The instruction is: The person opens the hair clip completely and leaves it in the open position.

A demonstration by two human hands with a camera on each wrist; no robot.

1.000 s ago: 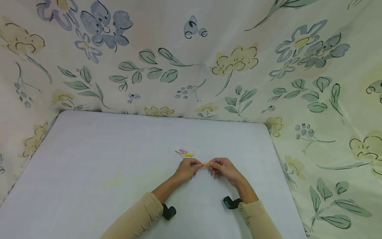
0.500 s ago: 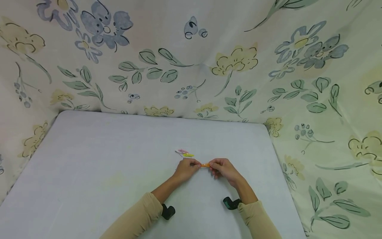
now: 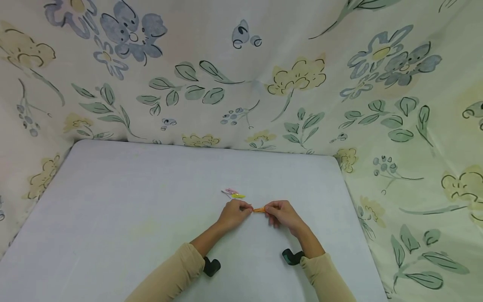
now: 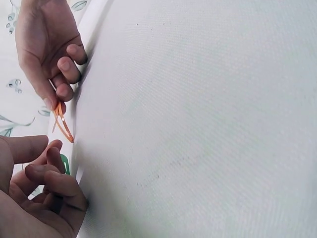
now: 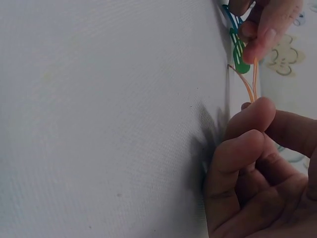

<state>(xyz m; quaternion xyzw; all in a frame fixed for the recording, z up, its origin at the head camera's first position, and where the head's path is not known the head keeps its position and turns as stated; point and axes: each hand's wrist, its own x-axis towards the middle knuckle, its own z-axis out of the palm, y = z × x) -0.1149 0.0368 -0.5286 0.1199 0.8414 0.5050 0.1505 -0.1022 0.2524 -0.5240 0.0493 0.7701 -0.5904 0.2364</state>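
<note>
An orange snap hair clip (image 3: 258, 210) is held above the table between the two hands. My right hand (image 3: 284, 213) pinches one end between thumb and index finger. At its other end are the fingertips of my left hand (image 3: 234, 214), which appear to pinch one thin arm. In the left wrist view the orange clip (image 4: 64, 128) has its arms spread apart. One arm of the clip (image 5: 243, 82) stands free in the right wrist view, while the other runs to the left fingertips.
Beyond the left hand lie a pink clip (image 3: 231, 191) and a yellow clip (image 3: 238, 196) on the white table (image 3: 132, 201). A green clip (image 5: 241, 62) and a blue clip (image 5: 229, 16) show behind the left fingers. Floral cloth (image 3: 211, 113) hangs around the table.
My left hand has shifted slightly left and its fingers have changed position. A thin arm of the orange clip now shows above the left fingertips. The right hand has barely moved.
</note>
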